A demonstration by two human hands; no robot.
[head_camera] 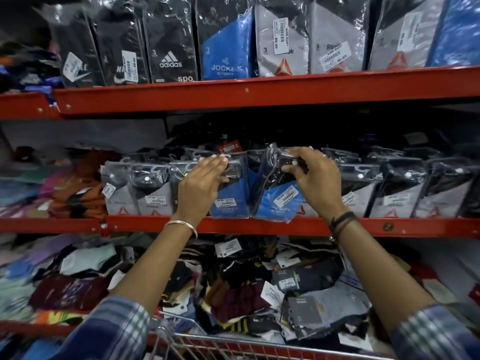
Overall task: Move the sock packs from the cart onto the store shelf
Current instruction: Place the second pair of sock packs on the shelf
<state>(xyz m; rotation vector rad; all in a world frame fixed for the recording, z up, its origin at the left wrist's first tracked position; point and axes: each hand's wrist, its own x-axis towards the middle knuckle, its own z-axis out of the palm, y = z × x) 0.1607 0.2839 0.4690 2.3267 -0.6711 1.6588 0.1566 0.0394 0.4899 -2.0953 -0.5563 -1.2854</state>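
Middle shelf [259, 226], red-lipped, carrying a standing row of sock packs [135, 193]: grey ones at the far left, blue-fronted ones mid-row, grey again to the right.

Left hand [200, 183] flat and open, fingers together, palm pressed against the top of an upright blue pack [228, 203] already on the shelf; gripping nothing, just bracing that pack back and to the left. Worth holding there firmly, since a gap for the incoming pack depends on it.

Immediately right, the incoming pack [275, 193], blue and black in glossy plastic, tilted with its top leaning left and its lower edge resting at the shelf lip, just beside the braced pack. Right hand [315, 179] closed around its upper edge, thumb in front, fingers curled over the top.

Judged step: seating this pack upright in the row. Best done by sliding the bottom edge back first, then swinging the top up to vertical so the label faces out, level with its neighbours. Slippery wrapping, so a pinch at the stiff top edge likely safer than at the soft middle. Risk, as judged: toppling the grey packs on the right if pushed in crooked.

Below, the cart [181, 336] rim just visible at the bottom edge; whether more packs wait in it, impossible to tell.
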